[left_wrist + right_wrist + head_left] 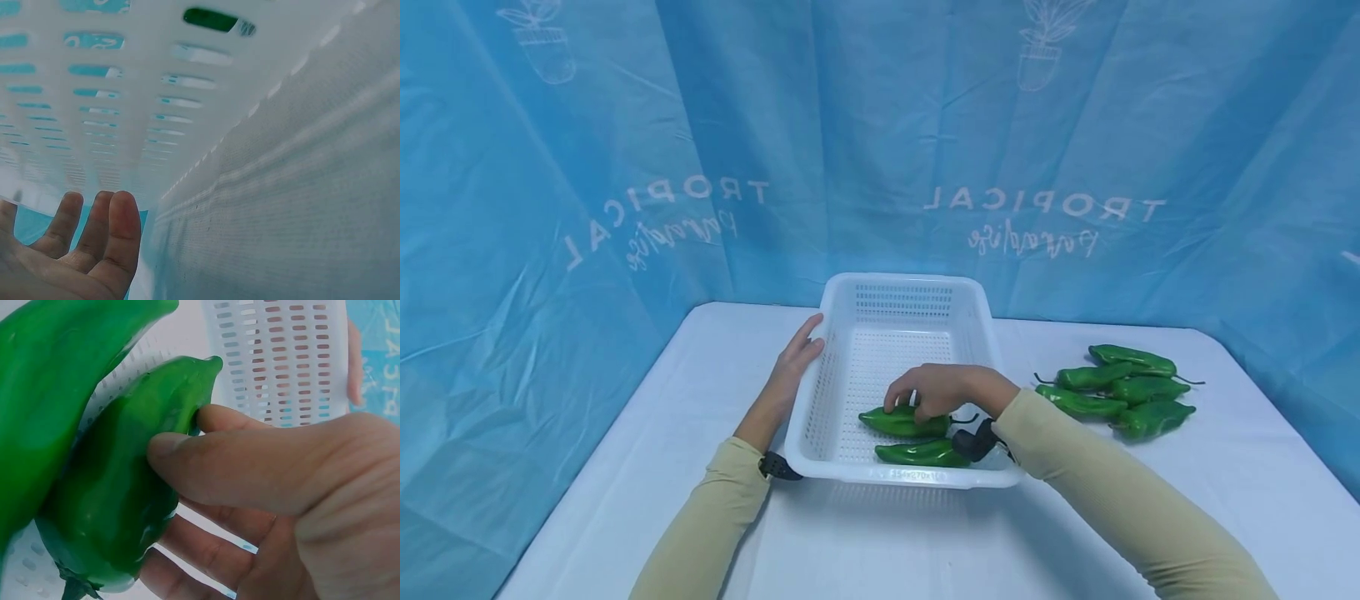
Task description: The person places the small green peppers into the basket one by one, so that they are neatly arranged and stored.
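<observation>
Inside the white plastic basket [808, 408], my right hand [936, 389] holds a green pepper [901, 422]. The right wrist view shows the thumb lying on this pepper [119, 469] and the fingers curled round its far side. A second green pepper [921, 453] lies beside it, along the basket's near wall. My left hand [790, 367] is at the basket's left side, its thumb and a finger by the rim. From the left wrist, the fingers of that hand [81, 256] look extended alongside the slotted wall [144, 100]; whether they all touch it I cannot tell.
Several green peppers [1138, 390] lie in a loose pile on the white table [865, 550], right of the basket. A blue printed curtain [880, 150] hangs behind the table and down its sides. The basket stands near the table's back edge.
</observation>
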### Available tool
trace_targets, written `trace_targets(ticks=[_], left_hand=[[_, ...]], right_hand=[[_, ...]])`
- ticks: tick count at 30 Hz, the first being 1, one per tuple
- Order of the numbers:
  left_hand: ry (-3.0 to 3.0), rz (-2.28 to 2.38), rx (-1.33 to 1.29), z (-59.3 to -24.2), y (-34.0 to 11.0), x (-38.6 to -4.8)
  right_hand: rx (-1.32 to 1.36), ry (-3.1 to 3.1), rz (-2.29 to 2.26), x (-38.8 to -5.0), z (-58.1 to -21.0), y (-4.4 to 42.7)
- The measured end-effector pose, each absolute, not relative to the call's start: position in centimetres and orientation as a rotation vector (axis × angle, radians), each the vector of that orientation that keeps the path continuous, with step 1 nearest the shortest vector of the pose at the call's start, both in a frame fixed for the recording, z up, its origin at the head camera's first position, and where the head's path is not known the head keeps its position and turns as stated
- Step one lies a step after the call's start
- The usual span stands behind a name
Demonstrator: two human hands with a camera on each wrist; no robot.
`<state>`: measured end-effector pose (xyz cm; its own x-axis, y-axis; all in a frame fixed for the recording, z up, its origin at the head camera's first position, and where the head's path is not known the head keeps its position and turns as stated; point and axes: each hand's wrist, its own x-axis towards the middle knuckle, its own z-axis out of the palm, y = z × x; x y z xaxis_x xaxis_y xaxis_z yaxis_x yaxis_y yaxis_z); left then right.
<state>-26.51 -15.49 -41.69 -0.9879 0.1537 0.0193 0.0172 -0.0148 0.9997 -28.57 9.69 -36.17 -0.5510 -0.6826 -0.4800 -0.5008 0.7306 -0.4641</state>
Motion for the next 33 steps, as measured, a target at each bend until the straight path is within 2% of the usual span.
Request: trace_targets(ticks=[9,17,25,33], left_hand=[[2.131,2.165,0.195,-41.1,-15.6,-26.5],[2.134,2.136,0.175,-41.4,-15.7,-26.5],[2.097,2.159,0.156,-41.6,-15.8,-26.4],[2.132,2.137,0.148,-41.3,-15.5,-26.3]], right_hand=[[-0.916,2.256,-0.395,-28.7,-35.1,10.1],[-1.101,2.329,-0.538,-27.2,-31.1,13.0],[-1.064,2.614,-0.713,-24.4,-28.1,19.4],[-0.866,2.945,-0.709,-22.0,-29.4,27.8]])
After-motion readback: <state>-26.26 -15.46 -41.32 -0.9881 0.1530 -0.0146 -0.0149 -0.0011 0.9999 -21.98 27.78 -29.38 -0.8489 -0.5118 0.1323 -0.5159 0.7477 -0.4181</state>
